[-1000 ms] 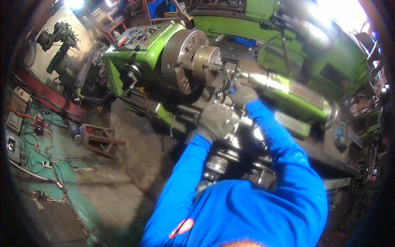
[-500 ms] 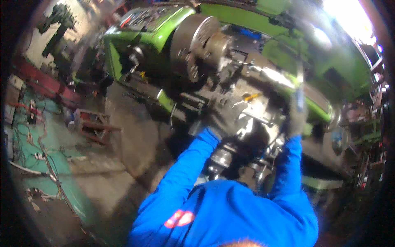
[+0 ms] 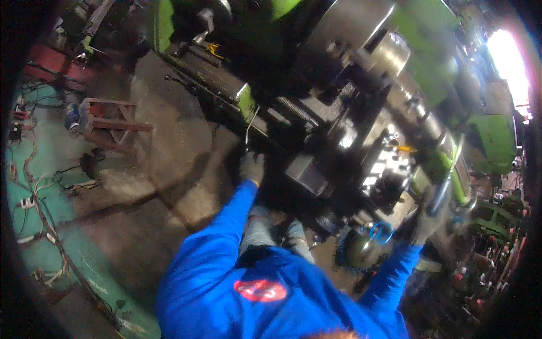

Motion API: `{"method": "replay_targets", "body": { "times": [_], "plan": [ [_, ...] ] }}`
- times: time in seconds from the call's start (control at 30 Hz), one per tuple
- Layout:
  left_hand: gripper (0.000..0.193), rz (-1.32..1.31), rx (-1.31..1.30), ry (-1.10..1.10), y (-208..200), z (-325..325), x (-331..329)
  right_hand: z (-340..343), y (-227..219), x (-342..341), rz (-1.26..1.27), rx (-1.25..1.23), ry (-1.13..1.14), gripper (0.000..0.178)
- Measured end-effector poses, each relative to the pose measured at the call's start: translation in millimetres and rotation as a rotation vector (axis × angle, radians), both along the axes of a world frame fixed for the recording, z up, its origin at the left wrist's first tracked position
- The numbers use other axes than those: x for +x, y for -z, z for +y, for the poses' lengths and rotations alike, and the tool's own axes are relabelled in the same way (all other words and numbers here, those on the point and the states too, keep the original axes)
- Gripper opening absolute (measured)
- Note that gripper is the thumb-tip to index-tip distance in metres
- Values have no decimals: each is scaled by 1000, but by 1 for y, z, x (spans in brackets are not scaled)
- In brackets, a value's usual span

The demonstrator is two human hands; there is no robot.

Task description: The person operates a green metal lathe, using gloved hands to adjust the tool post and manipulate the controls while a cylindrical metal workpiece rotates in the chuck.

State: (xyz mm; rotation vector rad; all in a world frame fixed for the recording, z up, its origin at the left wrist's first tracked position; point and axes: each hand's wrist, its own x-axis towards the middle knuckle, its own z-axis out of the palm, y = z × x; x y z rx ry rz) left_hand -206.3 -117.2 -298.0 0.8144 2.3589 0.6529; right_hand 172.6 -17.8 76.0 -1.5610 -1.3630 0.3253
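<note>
Head view: the gloved right hand [image 3: 431, 217] is gripping a blue-handled tool [image 3: 440, 196], its shaft slanting up beside the green tailstock [image 3: 439, 165] of the lathe [image 3: 339, 127]. The gloved left hand [image 3: 252, 168] is hanging by the lower end of a thin lever [image 3: 249, 129] at the machine's front edge; whether it is grasping, I cannot tell. Concrete floor [image 3: 175, 135] is stretching wide leftward, giving that arm room up to a reddish-brown stand [image 3: 113, 123].

Grey-gloved hands [image 3: 252, 168], blue-handled tool [image 3: 440, 195], green lathe [image 3: 246, 103]
</note>
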Motion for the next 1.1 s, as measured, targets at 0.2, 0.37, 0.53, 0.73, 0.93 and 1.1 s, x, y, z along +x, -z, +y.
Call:
{"method": "replay_targets", "body": {
  "times": [0.2,0.37,0.53,0.73,0.93,1.1],
  "plan": [
    [61,-9,-43,120,54,4,-46,-13,-26,0,-417,-147,-155,68],
    [50,-31,42,245,14,35,-27,-14,-42,37,-96,-55,-67,52],
    [39,-106,349,364,-59,83,7,37,-37,89,64,-314,-45,40],
    [31,-307,578,619,-170,154,63,118,42,94,-118,-551,-256,55],
    [45,25,650,1004,-186,243,117,164,84,77,-348,-690,-369,52],
    [60,302,452,1432,-204,305,158,167,77,72,-475,-635,-472,40]
  ]
}}
